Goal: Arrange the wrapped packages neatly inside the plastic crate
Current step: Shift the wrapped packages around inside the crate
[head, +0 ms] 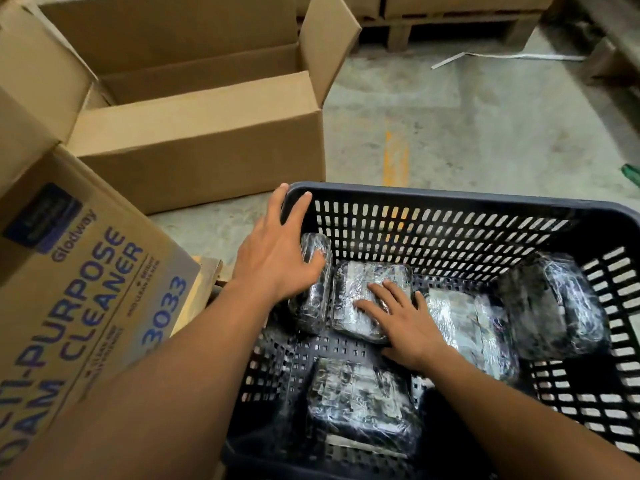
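Cling-film on each wrapped package (369,299) looks slick (firm underneath, I judge). My right hand (405,323) lies flat, fingers spread, on it; my left hand (277,258), also spread, steadies the upright package (313,289), so I'd grip by the edges.

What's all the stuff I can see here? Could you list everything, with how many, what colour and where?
Plastic crate: one, dark blue-grey, slotted walls, lower right on the floor.
Wrapped packages: five, dark under clear shiny film, inside the crate: one on edge by the left wall, one flat beside it, one in the middle, one leaning at the right wall, one nearest the camera.
Open cardboard box: one, brown, upper left, flaps up.
Printed carton: one, brown with blue "PURPOSE CLEANER" lettering, far left.
Wooden pallet: one, top, carrying more cartons.
Floor: grey concrete with an orange mark.
Left hand: against the on-edge package.
Right hand: flat on the package beside it.
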A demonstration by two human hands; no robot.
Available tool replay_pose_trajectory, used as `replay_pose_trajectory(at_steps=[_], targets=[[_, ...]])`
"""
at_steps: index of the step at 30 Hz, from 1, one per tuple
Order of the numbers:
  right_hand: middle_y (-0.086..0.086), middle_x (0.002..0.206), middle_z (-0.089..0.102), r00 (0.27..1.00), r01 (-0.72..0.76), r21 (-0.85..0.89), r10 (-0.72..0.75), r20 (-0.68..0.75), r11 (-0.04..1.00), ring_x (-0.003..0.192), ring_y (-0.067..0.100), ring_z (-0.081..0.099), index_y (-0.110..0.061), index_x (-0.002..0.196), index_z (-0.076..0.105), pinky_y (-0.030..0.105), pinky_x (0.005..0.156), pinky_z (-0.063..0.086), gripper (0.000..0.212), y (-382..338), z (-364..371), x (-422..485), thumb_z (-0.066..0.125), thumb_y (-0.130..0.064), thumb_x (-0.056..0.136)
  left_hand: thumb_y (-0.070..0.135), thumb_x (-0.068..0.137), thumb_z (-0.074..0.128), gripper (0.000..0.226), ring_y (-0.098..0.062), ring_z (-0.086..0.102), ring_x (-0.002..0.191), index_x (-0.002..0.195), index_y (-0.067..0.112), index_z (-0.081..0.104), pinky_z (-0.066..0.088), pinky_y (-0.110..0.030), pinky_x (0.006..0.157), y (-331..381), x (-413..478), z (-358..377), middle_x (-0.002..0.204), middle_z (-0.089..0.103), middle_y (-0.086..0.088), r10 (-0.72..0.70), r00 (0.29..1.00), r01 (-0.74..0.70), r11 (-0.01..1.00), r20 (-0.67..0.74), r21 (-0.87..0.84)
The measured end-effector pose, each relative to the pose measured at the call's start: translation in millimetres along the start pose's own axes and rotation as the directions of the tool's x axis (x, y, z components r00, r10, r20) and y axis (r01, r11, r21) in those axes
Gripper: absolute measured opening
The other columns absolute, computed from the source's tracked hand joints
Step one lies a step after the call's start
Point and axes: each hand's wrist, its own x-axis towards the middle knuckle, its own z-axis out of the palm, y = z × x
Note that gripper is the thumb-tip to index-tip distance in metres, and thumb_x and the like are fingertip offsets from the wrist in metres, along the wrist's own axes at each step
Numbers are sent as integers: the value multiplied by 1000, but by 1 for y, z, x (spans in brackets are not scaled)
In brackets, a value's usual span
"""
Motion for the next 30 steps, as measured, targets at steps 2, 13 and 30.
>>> replay_pose_trajectory(at_steps=[2,13,30], targets=[[-2,175,-1,1000,26,-6,-26,-7,1000,159,28,-2,-50,157,10,66,124,7,99,6,2,3,76,-34,85,51,84,61,93,-36,45,137,161,35,12,50,-47,93,-1,1,2,171,-7,8,6,1000,-6,1000,-3,18],[-3,156,44,979,117,189,-82,-184,975,137,14,41,-33,154,34,41,106,49,65,22,-44,-16,47,-51,92,53,82,56,93,-39,34,142,160,33,10,39,-52,110,0,2,4,172,-5,-10,33,999,-33,971,4,237],[4,131,57,961,-1,943,262,-92,334,110,24,63,-35,117,63,33,73,64,54,51,-111,-7,71,7,85,68,83,48,91,-19,23,156,161,36,14,-4,-48,126,8,1,4,159,48,0,241,966,-258,931,96,260]])
